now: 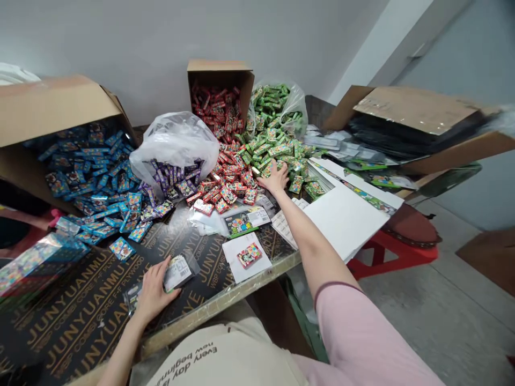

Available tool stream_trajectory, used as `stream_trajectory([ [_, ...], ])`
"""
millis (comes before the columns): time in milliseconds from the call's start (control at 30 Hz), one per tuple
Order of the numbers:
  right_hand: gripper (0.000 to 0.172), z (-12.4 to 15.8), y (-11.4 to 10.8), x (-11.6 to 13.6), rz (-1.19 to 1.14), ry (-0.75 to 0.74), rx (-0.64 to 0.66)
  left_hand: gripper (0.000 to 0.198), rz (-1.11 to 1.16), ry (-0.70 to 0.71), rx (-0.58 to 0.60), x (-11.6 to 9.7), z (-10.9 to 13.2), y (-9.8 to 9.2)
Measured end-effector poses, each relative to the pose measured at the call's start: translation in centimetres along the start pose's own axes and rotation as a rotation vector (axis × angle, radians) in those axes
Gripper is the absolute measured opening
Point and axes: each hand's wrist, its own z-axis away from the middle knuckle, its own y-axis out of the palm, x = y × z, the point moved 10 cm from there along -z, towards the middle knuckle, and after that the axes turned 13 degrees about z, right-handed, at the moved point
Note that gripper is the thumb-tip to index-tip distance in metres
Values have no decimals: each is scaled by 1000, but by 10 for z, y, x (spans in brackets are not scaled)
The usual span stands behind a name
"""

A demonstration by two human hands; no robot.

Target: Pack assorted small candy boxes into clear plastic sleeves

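Note:
My left hand [153,292] rests on the dark plywood table [80,316] near its front edge, fingers closed round a small clear-wrapped packet with a white label [177,271]. My right hand [275,177] reaches far across the table onto the heap of green packets [277,147], fingers curled on them; which packet it grips is hidden. Beside it lies a heap of red packets [227,179]. A single red packet [249,254] sits on a white card [245,258] near the front.
Blue packets [90,177] spill from a cardboard box [48,107] at left. Purple packets [175,179] pour from a clear bag [177,139]. A box of red packets [219,88] stands at the back. White boards [346,217] and another carton [414,115] lie right, above a red stool [396,249].

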Motion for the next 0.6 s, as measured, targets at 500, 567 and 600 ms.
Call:
stream_trajectory([
  [500, 36, 149, -62, 56, -742, -364, -47, 81, 260, -91, -135, -32, -20, -19],
  [567, 31, 207, -70, 86, -750, -539, -3, 69, 575, -154, -193, -53, -35, -19],
  [600, 30, 234, -70, 102, -751, -630, 40, 59, 779, -210, -160, -62, -44, -9],
])
